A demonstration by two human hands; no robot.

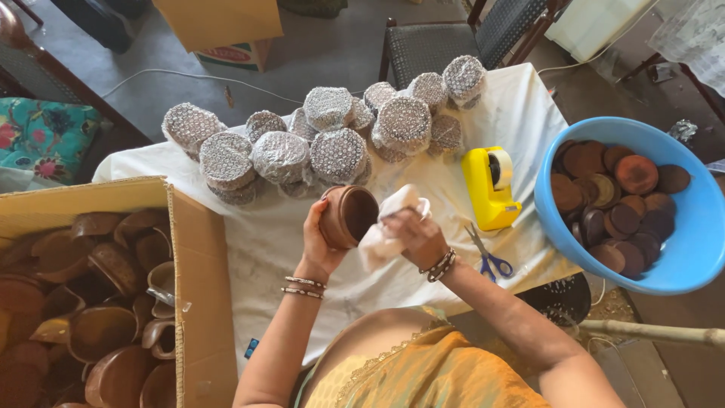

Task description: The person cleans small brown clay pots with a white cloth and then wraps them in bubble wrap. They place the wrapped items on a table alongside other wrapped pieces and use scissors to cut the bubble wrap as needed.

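Your left hand (316, 240) gripped a small brown clay pot (347, 216) from below, its fingers closed around the pot's wall and the mouth tipped toward your right side, which left the inside open to the other hand. Your right hand (414, 236) was bunched on a white cloth (381, 230), fingers closed on it, with the cloth pressed against the pot's rim; held that way, the cloth could reach into the opening. Both were raised just above the desk (264, 242), over its white cover.

At your left, an open cardboard box (198, 287) sat full of bare clay pots lying loosely on their sides, close enough for the left hand. Blue-handled scissors (487, 258) lay just beside your right wrist, and a yellow tape dispenser (489, 189) stood beyond them, both within easy reach. To the right a blue plastic basin (695, 219) held flat, round brown lids piled together.

Farther back, pots wrapped in white foam netting (332, 147) were stacked in a cluster along the desk's far edge, kept apart from the unwrapped ones. A chair (438, 45) stood behind them.
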